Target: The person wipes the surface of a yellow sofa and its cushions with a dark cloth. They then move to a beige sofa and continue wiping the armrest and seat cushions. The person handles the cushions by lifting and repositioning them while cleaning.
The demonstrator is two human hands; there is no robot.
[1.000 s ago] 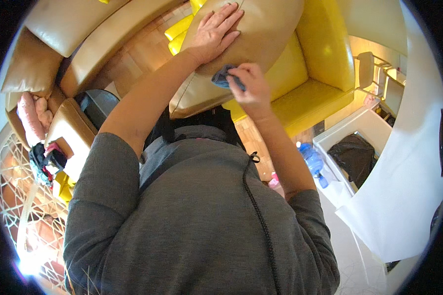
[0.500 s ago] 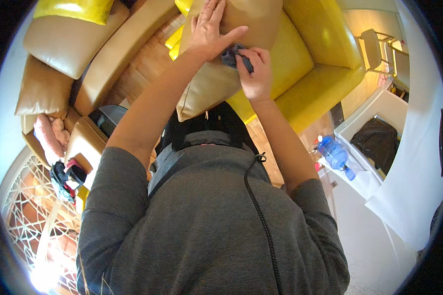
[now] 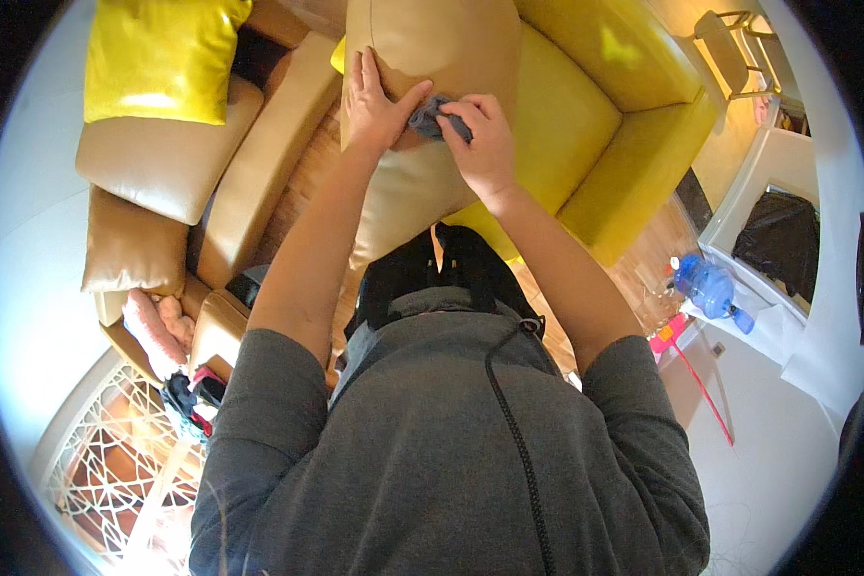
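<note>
The left forearm [image 3: 322, 235] and right forearm [image 3: 562, 259] reach forward, angling toward each other. The left hand [image 3: 379, 113] lies spread, its back to view, thumb stretched toward the right hand [image 3: 483, 149]. That one (sitting slightly lower in view) pinches, fingers bent against the thumb.

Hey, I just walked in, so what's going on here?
A person is working with both hands on a big tan cushion in front of them. The left hand is spread flat on it, while the right hand grips a bunched dark blue-gray cloth against its surface. A yellow sofa is just to the right, with a blue plastic bottle farther right.
</note>
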